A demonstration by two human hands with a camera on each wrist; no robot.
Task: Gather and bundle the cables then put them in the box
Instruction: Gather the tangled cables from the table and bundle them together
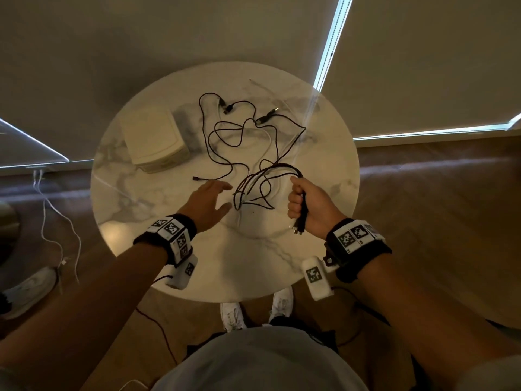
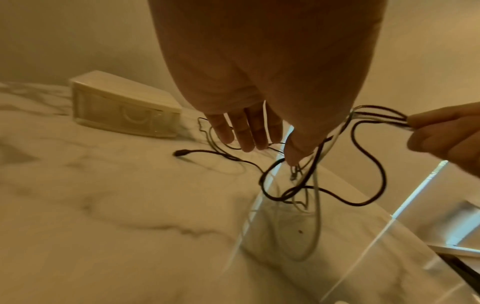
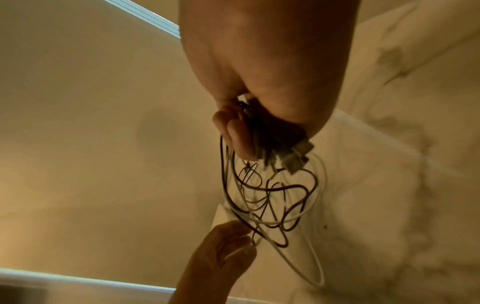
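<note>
Head view | right hand (image 1: pixel 306 203) fists cables (image 1: pixel 251 142) by their plug ends, keeping them aligned; loops trail toward 12 o'clock on table (image 1: pixel 324 261) | left hand (image 1: pixel 210 203) spread beside strands, likely to gather slack | box (image 1: pixel 152 138) shut, 10 o'clock

- A round white marble desk (image 1: pixel 296 258) with grey veining stands in the middle of the room.
- Beige roller blinds (image 1: pixel 423 66) cover the windows beyond it; thin strips of bluish daylight (image 1: pixel 332 40) show along their edges.
- The floor (image 1: pixel 423 221) is brown wood.
- A white cord (image 1: pixel 45 221) trails across the floor at the left.
- The light is dim and warm, and the daylight strips reflect on the desk's polished top.
</note>
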